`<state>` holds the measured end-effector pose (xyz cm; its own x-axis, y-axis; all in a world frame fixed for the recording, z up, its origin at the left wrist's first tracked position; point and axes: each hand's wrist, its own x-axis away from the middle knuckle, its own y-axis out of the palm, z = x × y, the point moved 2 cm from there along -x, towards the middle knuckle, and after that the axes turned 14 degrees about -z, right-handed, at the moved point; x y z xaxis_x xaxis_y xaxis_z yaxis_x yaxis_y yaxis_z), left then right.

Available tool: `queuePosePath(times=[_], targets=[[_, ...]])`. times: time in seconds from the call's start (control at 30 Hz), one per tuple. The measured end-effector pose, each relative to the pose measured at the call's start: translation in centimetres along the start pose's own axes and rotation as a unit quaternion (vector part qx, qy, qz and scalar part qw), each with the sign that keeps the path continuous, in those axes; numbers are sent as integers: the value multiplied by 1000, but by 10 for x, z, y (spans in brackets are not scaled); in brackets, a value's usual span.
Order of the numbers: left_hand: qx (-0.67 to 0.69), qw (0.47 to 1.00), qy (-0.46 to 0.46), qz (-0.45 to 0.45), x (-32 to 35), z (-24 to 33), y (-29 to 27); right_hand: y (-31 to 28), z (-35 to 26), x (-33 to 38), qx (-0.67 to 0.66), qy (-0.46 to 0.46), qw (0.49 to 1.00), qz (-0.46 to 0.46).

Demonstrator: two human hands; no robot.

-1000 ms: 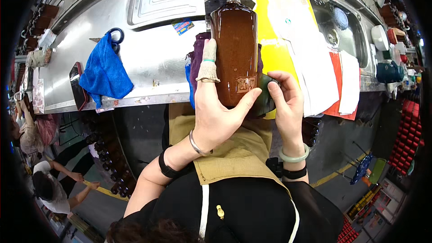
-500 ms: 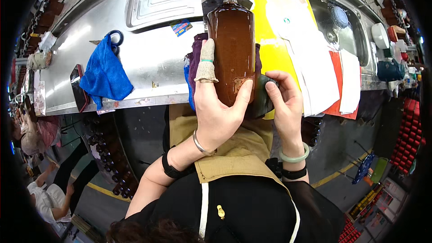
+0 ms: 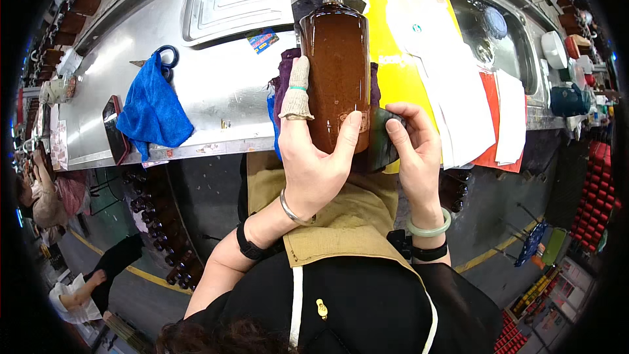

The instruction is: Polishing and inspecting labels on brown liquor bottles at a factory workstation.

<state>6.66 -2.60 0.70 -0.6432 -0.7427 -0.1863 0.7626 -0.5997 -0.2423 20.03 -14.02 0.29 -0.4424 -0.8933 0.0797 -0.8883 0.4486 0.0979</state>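
Observation:
A brown glass bottle [image 3: 336, 59] lies with its clear-looking neck pointing away from me, over a purple cloth [image 3: 287, 69]. My left hand [image 3: 313, 157] is wrapped round the bottle's lower left side. Its thumb lies on the glass beside a small raised mark, and a knitted finger sleeve [image 3: 298, 95] covers one finger. My right hand [image 3: 417, 144] pinches a dark, smooth, flat-looking piece [image 3: 382, 141] between thumb and fingers. That piece stands against the bottle's lower right side; I cannot make out its kind.
A blue cloth [image 3: 154, 115] with scissors [image 3: 169, 57] and a phone [image 3: 116, 128] lie on the left of the steel counter. Behind is a metal tray [image 3: 239, 0]. White papers [image 3: 452, 101] cover a yellow sheet [image 3: 386, 33] on the right, before a sink [image 3: 524, 39].
The bottle appears slightly turned, its raised mark now partly behind my left thumb. My left hand has shifted a little left. At the far left, a person in white has moved.

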Motion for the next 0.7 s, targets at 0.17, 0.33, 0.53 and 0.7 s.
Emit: queuePosePath(times=[0.17,0.33,0.53,0.7], targets=[[-14,1000,9,8,0,-3,1,0,-1,0,0,5,1000,-4],[-35,999,5,-6,0,2,-1,-2,-1,0,-11,13,1000,0],[15,999,33,-14,-1,-3,-2,1,-4,-2,-7,9,1000,-7],[65,997,18,-40,2,-2,-4,7,-16,-5,-12,12,999,-32]])
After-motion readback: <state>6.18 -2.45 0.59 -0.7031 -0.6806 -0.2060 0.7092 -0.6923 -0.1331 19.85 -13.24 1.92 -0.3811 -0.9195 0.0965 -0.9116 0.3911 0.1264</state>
